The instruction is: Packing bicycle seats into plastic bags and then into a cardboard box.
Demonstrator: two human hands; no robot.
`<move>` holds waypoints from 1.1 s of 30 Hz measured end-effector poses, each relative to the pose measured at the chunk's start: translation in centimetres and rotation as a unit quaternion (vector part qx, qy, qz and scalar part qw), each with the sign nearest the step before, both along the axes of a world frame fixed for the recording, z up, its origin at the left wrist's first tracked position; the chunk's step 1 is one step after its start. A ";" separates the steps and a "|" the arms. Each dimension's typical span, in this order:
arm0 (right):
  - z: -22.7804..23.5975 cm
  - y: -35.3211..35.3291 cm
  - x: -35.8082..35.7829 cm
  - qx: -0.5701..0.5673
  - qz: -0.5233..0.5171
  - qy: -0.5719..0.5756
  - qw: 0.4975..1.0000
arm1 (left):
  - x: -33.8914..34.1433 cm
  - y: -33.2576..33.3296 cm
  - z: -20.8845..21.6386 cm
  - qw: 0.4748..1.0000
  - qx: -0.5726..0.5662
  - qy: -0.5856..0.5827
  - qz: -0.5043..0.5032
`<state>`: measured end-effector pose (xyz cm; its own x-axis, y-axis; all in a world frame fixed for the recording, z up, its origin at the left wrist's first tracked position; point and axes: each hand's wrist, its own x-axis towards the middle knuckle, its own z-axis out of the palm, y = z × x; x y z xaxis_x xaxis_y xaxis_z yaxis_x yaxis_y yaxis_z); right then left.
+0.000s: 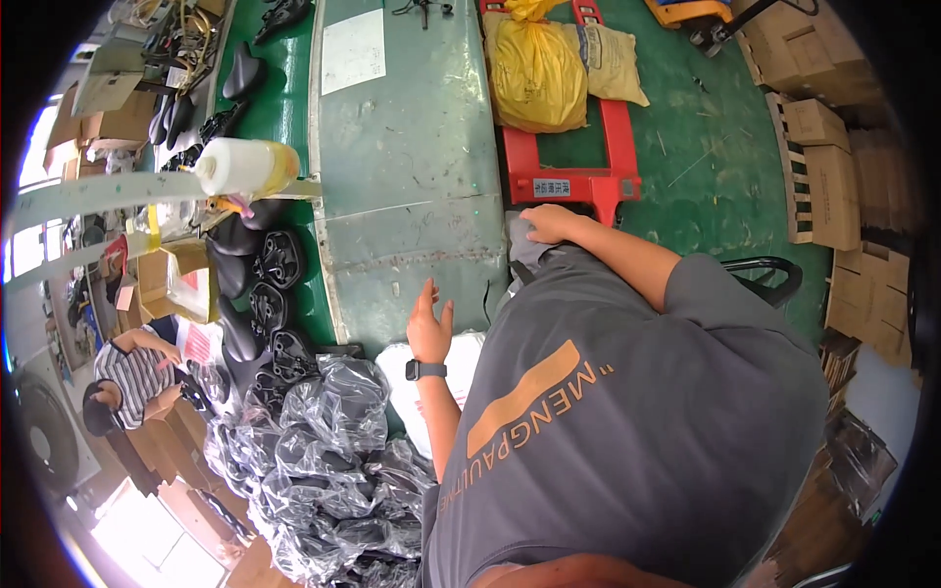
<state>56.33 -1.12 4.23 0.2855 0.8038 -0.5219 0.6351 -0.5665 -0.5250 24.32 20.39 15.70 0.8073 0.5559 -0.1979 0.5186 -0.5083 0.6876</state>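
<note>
Green-painted workshop floor fills the upper right of the head view, where a red steel pallet truck (570, 176) carries a yellow plastic sack (534, 73) and brown cardboard cartons (825, 181) are stacked along the right edge. A worn grey-green metal bench top (412, 147) runs down the centre of the frame.

Head view, hands: the left hand (429, 328), with a dark watch on its wrist, is raised at centre frame, just above the near edge of the bench top. Its fingers are straight and spread wide, and it holds nothing. The right hand (549, 223) lies palm down on a fold of grey cloth (524, 253) just below the pallet truck. Whether it grips the cloth cannot be told.

Head view, work items: a heap of black bicycle saddles wrapped in clear plastic bags (333, 461) lies in the lower left, near the left hand but not touching it. Unwrapped black saddles (265, 294) stand in a row above the heap. A white plastic sack (469, 367) lies under the left wrist.

Judgement: the step appears to be a pause between picks, with neither hand on a saddle. Taking a bagged saddle would call for lowering the left hand leftward and closing it on the slippery film.

A seated co-worker in a striped shirt (132, 367) works at the left edge.
</note>
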 end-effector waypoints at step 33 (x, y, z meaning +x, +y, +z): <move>6.1 -33.6 3.7 -0.517 0.044 -0.250 0.817 | -9.1 -3.5 -5.3 0.994 -0.020 0.071 -0.084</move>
<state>60.07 -34.68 10.32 0.6358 0.0349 -0.7710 0.6855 -0.4846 0.5434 15.20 16.89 10.35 0.8504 0.4054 -0.3352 0.5218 -0.5688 0.6358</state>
